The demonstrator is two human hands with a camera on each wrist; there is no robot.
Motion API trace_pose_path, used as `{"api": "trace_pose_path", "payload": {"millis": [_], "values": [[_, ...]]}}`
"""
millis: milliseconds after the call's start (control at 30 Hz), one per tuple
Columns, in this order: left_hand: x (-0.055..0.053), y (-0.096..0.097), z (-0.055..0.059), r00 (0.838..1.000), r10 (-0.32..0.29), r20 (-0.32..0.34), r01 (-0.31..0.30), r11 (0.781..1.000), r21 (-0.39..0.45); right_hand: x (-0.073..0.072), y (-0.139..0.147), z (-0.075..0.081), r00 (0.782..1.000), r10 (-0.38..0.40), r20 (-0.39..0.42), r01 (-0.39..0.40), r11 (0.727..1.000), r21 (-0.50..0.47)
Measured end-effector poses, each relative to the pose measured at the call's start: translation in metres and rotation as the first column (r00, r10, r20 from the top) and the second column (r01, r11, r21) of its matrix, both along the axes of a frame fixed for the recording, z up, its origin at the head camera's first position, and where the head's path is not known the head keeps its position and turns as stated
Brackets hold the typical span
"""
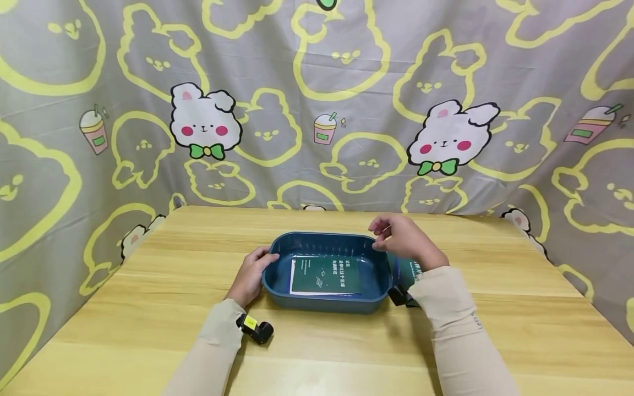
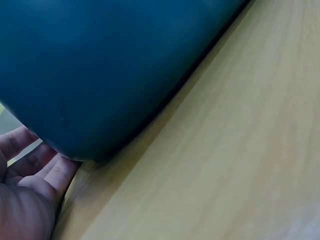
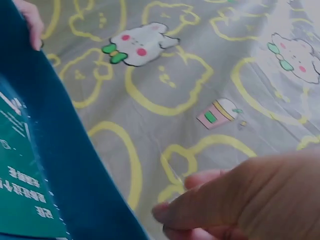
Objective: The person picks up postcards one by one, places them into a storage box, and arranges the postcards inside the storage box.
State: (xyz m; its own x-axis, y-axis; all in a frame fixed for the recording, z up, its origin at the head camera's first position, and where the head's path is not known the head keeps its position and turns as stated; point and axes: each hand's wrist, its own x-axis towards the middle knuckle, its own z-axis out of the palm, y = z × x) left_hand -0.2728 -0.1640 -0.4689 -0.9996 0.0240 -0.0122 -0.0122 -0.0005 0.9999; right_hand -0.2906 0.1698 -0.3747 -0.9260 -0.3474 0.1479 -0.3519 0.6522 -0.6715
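A dark teal plastic basin (image 1: 324, 304) with rounded corners stands on the table. Inside it lies a green booklet (image 1: 322, 275) with white print and a pale edge, also visible in the right wrist view. My left hand (image 1: 249, 276) grips the basin's left end, thumb over the rim and fingers against the outer wall; the left wrist view shows those fingers (image 2: 60, 172) at the lower corner. Above the back right corner hovers my right hand (image 1: 403, 239), its fingers loosely bent with nothing between them. Partly hidden by my right wrist, another green printed piece (image 1: 408, 270) lies beside the basin's right end.
The light wooden table (image 1: 148, 308) reaches back to a grey curtain (image 1: 277, 66) printed with yellow outlines and white rabbits. This cloth also hangs along both sides. A small black camera is strapped to each wrist.
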Motion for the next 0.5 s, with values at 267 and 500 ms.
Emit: {"api": "trace_pose_path", "payload": {"millis": [267, 500], "values": [[-0.001, 0.001, 0.0, 1.0, 0.006, -0.003, -0.006, 1.0, 0.023, -0.001, 0.034, 0.002, 0.985, -0.17, -0.02, 0.171, 0.985, 0.028], [0.0, 0.002, 0.001, 1.0, 0.003, -0.002, -0.003, 1.0, 0.022, -0.001, 0.051, 0.0, 0.963, -0.258, 0.078, 0.253, 0.965, 0.061]]}}
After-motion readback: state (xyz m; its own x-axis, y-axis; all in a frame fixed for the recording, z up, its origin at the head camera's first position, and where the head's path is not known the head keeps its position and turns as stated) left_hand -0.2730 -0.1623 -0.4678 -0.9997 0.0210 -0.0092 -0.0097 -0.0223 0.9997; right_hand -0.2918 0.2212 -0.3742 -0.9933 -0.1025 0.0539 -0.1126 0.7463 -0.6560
